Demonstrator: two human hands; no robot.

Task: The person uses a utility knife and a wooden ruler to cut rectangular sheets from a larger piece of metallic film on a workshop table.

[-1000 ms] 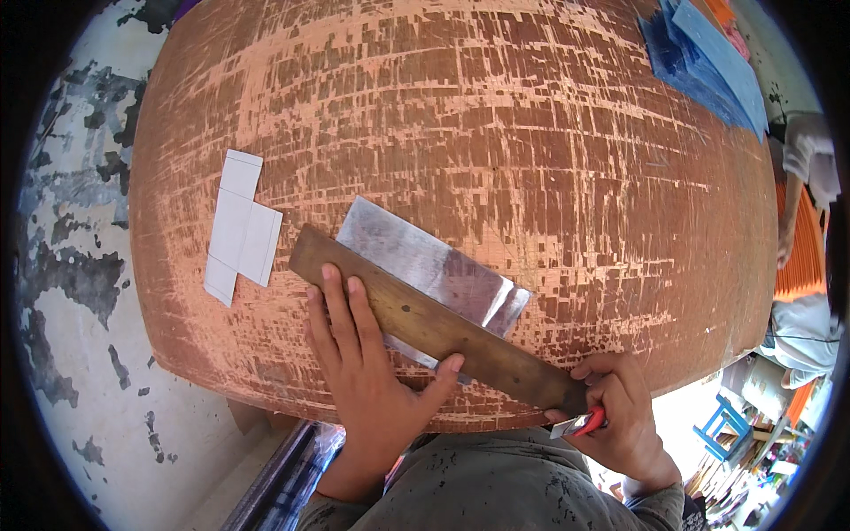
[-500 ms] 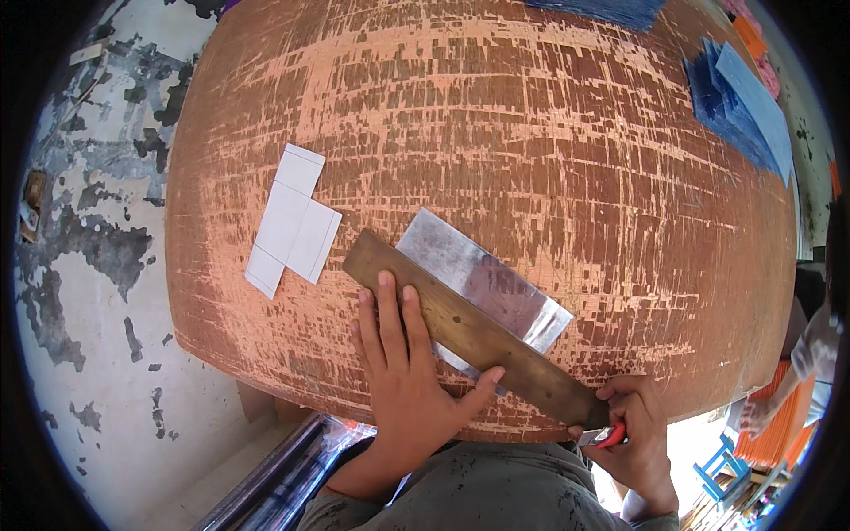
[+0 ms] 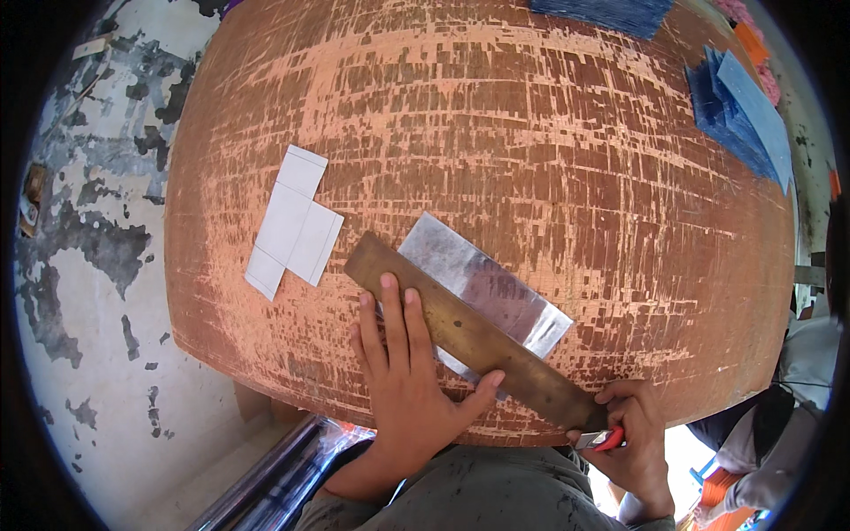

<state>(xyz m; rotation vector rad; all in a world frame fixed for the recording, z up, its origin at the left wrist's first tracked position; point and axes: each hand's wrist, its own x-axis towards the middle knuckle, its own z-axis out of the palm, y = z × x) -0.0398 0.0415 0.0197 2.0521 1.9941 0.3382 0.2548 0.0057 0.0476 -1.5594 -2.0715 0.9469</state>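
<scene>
A brownish metal straightedge (image 3: 469, 329) lies slanted across a shiny clear plastic sheet (image 3: 496, 281) near the front of the scratched tabletop (image 3: 425, 115). My left hand (image 3: 409, 389) presses down on the straightedge with its fingers spread; the fingertips rest along its lower left half and the thumb touches farther down. At the lower right end of the straightedge, my right hand (image 3: 639, 442) grips a red cutter knife (image 3: 611, 437) with a silvery front. Its fingers touch that end, and most of the knife is hidden in them. A white paper cut-out (image 3: 290, 221) with ruled lines lies left of the sheet.
Blue sheets (image 3: 739, 115) are stacked at the far right, with another blue pile (image 3: 606, 13) at the far edge. Shiny film rolls (image 3: 274, 478) stand below the table's front left. Another person (image 3: 801, 372) is beyond the right edge, near an orange stack (image 3: 722, 488).
Both my hands, the straightedge and the sheet hold nearly the same places. At the right, the other person has moved farther into view, covering part of the orange stack and blue stool.
</scene>
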